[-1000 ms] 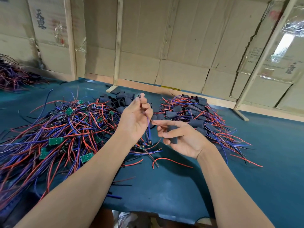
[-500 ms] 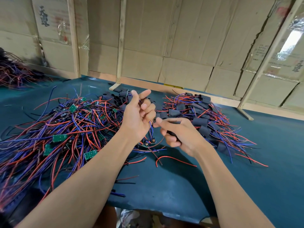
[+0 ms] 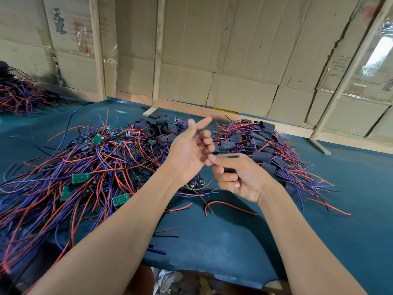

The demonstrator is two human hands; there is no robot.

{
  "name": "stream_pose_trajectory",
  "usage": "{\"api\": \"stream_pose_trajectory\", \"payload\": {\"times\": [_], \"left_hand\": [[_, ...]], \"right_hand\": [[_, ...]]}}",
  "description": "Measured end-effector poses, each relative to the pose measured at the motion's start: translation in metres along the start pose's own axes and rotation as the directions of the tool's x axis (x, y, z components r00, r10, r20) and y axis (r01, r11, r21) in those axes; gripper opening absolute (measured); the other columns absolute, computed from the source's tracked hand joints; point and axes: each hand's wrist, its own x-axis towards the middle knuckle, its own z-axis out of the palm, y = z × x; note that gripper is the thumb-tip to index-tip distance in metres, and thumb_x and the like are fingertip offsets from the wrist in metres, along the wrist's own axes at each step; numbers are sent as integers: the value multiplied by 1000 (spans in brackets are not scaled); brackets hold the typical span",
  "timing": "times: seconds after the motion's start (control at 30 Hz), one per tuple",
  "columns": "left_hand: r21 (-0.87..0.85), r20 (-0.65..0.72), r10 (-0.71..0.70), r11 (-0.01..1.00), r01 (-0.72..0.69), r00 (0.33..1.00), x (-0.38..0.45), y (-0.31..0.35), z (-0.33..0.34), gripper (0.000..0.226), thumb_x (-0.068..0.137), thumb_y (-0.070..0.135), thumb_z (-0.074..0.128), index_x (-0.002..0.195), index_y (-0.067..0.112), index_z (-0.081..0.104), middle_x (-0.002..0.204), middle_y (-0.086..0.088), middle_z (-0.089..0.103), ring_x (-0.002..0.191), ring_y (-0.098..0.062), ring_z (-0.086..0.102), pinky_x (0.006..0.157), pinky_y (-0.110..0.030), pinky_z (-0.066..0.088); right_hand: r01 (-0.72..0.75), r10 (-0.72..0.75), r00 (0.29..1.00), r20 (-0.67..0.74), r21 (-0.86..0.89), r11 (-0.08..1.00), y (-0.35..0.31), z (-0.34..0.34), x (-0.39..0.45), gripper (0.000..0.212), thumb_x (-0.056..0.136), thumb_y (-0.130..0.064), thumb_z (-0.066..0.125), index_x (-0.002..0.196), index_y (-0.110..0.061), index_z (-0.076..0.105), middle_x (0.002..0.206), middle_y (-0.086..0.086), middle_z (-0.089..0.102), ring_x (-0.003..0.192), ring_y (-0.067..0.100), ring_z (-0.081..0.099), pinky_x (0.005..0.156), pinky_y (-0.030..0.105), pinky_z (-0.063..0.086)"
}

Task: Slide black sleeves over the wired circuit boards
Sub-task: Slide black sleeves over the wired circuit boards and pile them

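Over the middle of the teal table [image 3: 276, 241], your two hands meet just above the cloth. Your left hand [image 3: 187, 154] is raised with the palm turned toward you, index finger stretched up toward 12 o'clock, while the other fingers curl in on a thin blue wire [image 3: 201, 139] that runs down through them. Your right hand [image 3: 240, 177], just beside it at 3 o'clock, has its fingers curled around a black sleeve [image 3: 232, 156]; only a dark strip of the sleeve shows above the knuckles, and its thumb tip touches the left hand's lower fingers. Whether a board already sits inside the sleeve cannot be told. At 9 o'clock from your hands lies the big tangle of unsleeved wired circuit boards [image 3: 80, 177], green boards showing among red, blue and black leads. At 12 o'clock sits a heap of loose black sleeves [image 3: 161, 128]. At 2 o'clock spreads the pile of sleeved boards [image 3: 261, 156], dark covers among red and blue wires. A single red wire [image 3: 229, 206] lies on the cloth at 6 o'clock from your right hand.
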Motion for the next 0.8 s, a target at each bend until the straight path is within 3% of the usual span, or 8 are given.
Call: {"api": "stream_pose_trajectory", "payload": {"times": [0.1,0.17,0.3,0.37,0.47,0.57,0.67,0.8], "left_hand": [[315,-35,-77,945,84,996,0,-8,6,44,106,38,40,126,6,63,84,-4,53,69,-14,51,68,-31,38],[432,-4,-119,895,109,993,-3,-13,7,37,106,30,43,123,6,66,82,-5,50,75,-14,52,66,-30,30],[364,19,-50,931,40,999,-4,-13,1,25,100,20,57,107,4,73,75,-3,59,82,-22,51,66,-28,32],[328,11,5,945,-9,1000,-2,-12,0,20,96,18,61,92,9,78,71,-1,62,71,-16,51,63,-26,34],[314,35,107,943,-112,994,-2,-11,0,16,89,20,66,85,12,79,70,0,62,66,-13,49,60,-23,39],[440,149,149,875,-200,978,-5,-13,2,12,80,23,70,77,19,80,82,-8,67,80,-22,54,73,-31,46],[480,184,160,846,-230,970,-6,-16,4,8,77,24,74,73,19,80,93,-25,64,83,-29,52,80,-43,43],[498,136,176,839,-221,975,-6,-14,3,5,80,27,78,78,25,81,96,-19,68,78,-22,53,72,-36,43]], "right_hand": [[117,-111,984,-136,34,993,-4,-4,0,14,94,-15,62,95,-1,60,60,-3,47,40,2,25,34,15,18],[154,-142,974,-179,59,986,-4,-7,0,13,98,-14,59,88,-5,62,60,-4,46,39,2,24,34,15,17],[190,-180,965,-191,32,981,-3,-8,0,16,94,-18,66,81,-9,64,61,-2,46,41,5,25,34,17,19],[220,-245,942,-229,-131,967,-1,-8,0,19,89,-22,75,75,-12,67,58,-2,43,42,9,23,38,17,19],[230,-424,857,-294,-519,823,6,-6,1,32,80,-26,86,60,-18,62,47,-6,39,40,11,26,41,18,24],[268,-580,778,-243,-705,656,14,-1,5,42,78,-27,87,55,-18,52,49,-11,41,48,8,32,51,23,29],[267,-658,723,-212,-793,548,17,1,7,41,82,-24,83,57,-25,50,54,-12,47,57,9,38,59,31,34],[219,-651,693,-310,-770,600,18,0,9,45,79,-27,84,51,-23,50,46,-10,45,49,10,35,53,29,31]]}}
